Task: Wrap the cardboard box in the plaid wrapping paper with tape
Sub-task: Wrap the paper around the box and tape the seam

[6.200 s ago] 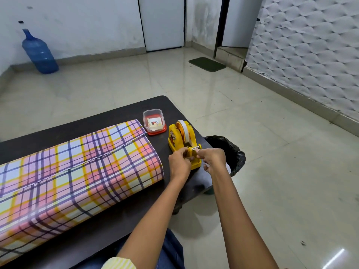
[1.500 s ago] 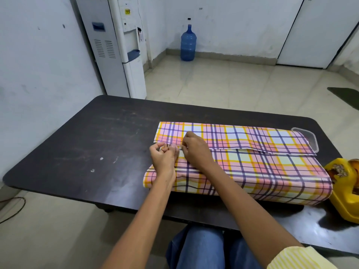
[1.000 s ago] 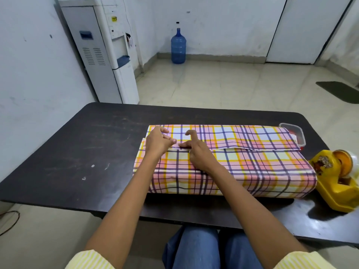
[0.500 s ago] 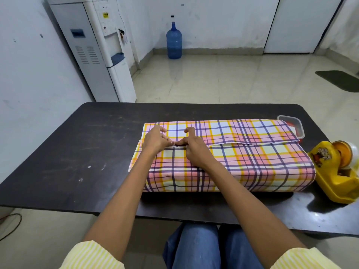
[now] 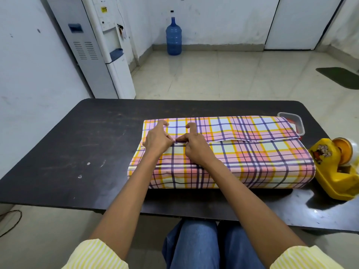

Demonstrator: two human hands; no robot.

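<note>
The box is hidden inside the plaid wrapping paper (image 5: 242, 162), and the parcel lies lengthwise on the dark table (image 5: 77, 142), right of the frame's centre. The paper's far flap folds toward the person and overlaps the near flap along a seam that runs across the top. At the right stretch of that seam the flap's white edge lifts slightly.

Both hands sit at the left end of the seam. The left hand (image 5: 157, 139) lies palm down, its forefinger reaching onto the far flap and its thumb bent down to the seam. The right hand (image 5: 196, 147) is just beside it, with its thumb laid flat along the seam pointing left and its forefinger hooked above the far flap. The two thumb tips nearly meet and press on the paper. Whether a strip of tape lies under them cannot be told. The other fingers are tucked beneath the hands and mostly hidden.

A yellow tape dispenser (image 5: 334, 167) stands at the right edge of the frame, just beside the parcel's right end. A clear plastic tub (image 5: 291, 123) peeks out behind the parcel's far right corner.

On the floor beyond the table, a white water cooler (image 5: 93, 45) stands at upper left. A blue water bottle (image 5: 173, 35) stands against the back wall, and a dark mat (image 5: 342, 76) lies at the right.
</note>
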